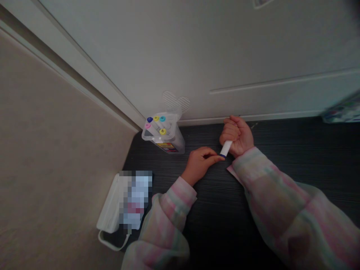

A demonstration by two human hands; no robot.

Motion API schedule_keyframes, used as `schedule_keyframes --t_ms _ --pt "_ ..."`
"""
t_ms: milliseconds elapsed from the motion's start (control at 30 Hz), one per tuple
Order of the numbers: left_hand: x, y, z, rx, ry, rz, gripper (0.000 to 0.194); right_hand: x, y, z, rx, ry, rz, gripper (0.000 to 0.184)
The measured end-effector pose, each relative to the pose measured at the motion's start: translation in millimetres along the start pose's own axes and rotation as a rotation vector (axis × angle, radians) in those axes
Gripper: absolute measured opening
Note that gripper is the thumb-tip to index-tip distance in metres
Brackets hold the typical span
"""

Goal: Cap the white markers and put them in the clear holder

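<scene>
A white marker (226, 147) with a dark blue end is held at a slant over the dark table. My right hand (237, 135) is closed in a fist around its upper part. The fingertips of my left hand (200, 165) pinch the marker's blue lower end. To the left of both hands stands a clear plastic marker case (177, 140), its lid up at the back. Inside it are several markers with dark blue, yellow, light blue and pink ends. Part of a pink sheet (234, 174) shows beneath my right sleeve.
At the table's left edge lie a white device (109, 210) with a cable and a phone-like object with a blurred-out screen (137, 200). A white panelled surface (197, 56) rises behind the dark table (213, 225). A colourful item (343, 110) lies at far right.
</scene>
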State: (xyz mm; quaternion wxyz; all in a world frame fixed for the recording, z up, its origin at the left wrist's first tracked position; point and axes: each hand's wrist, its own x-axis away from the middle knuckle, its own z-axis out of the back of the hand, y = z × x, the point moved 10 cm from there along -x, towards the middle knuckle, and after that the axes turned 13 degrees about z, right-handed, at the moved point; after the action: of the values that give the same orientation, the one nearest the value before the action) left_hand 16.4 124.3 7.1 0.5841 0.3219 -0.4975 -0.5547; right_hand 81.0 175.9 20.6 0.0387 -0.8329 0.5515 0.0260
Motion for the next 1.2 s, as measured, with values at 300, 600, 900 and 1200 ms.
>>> schedule_keyframes --t_ms 300,600,900,1200 --pt "3.3 8.8 0.8 -0.021 0.001 -0.077 0.020 1.2 2.1 -2.4 -0.008 -0.030 -0.028 0.036" --pt "2.2 7.5 1.1 -0.012 0.002 -0.073 0.021 1.0 2.4 -3.5 -0.022 -0.042 -0.033 0.035" --pt "2.6 6.0 2.8 -0.029 0.022 -0.057 0.027 0.3 2.5 0.0 0.006 -0.026 -0.032 0.035" --pt "4.0 9.7 6.5 -0.116 0.088 -0.129 0.025 -0.2 0.1 2.1 0.048 0.004 0.001 0.035"
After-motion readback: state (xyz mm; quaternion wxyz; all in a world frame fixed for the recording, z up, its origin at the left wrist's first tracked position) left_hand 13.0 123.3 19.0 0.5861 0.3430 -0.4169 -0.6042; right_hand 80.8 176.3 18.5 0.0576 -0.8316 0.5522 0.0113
